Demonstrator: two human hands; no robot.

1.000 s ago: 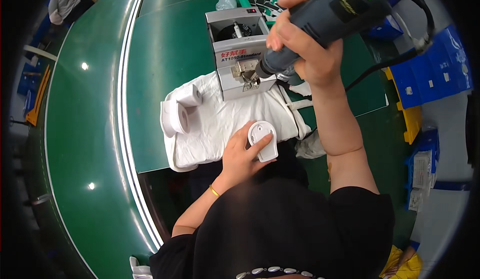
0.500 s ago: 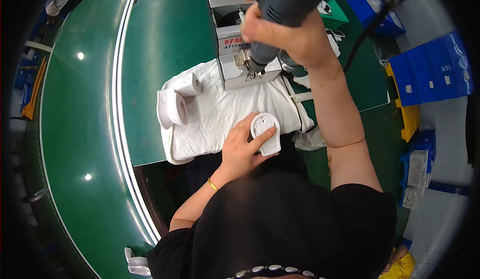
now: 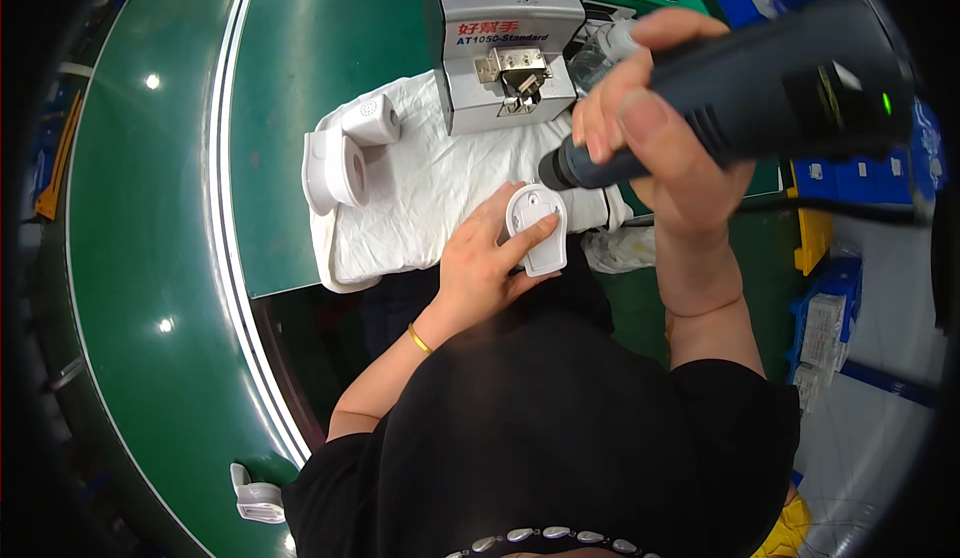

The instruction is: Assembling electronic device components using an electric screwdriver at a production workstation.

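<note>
Low over the front edge of the cloth, my left hand (image 3: 488,250) grips a white plastic housing (image 3: 546,248), rounded at the top, with its recessed side facing up and my thumb across it. My right hand (image 3: 668,123) is wrapped round a black electric screwdriver (image 3: 745,93), which lies tilted with its nose at the rounded end of the housing. Whether the tip touches the housing I cannot tell. Farther off stands a grey metal screw feeder (image 3: 512,48) with a small metal outlet at its front.
Two joined white plastic parts (image 3: 338,168) rest on the white cloth (image 3: 405,220) at the left. Another white part (image 3: 258,496) lies on the green surface at the lower left. Blue bins (image 3: 850,180) stand at the right. A green tray (image 3: 690,0) holds small black-and-white pieces. The screwdriver's cable trails right.
My right hand has brought the screwdriver from the screw feeder's outlet down and right to the white housing. My left hand keeps its hold on the housing. The whole view has shifted slightly.
</note>
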